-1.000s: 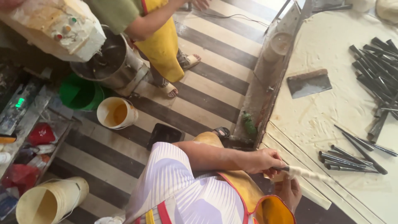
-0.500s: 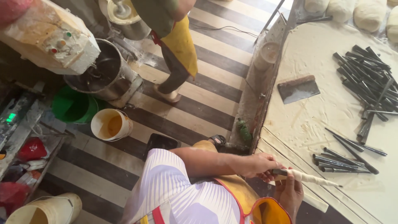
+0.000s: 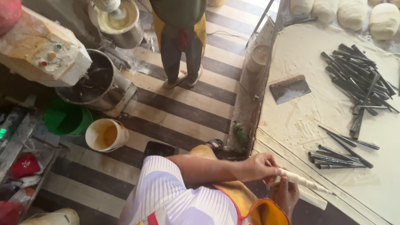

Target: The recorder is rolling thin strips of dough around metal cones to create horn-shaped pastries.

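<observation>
Wrapping step: left hand (image 3: 260,166) pinches the dough-wrapped cone (image 3: 302,181) at its wide end; right hand (image 3: 285,196) cups it from below, over the table (image 3: 291,125) edge. Next, likely winding toward the tip.

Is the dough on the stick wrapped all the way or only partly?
Only partly. The dough strip coils around the thick end near the hands, and the dark pointed tip is bare.

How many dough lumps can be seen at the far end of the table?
4 dough lumps show along the top edge of the table: one at left, a larger middle one, one at right, and a sliver in the corner. More may lie beyond the frame.
</observation>
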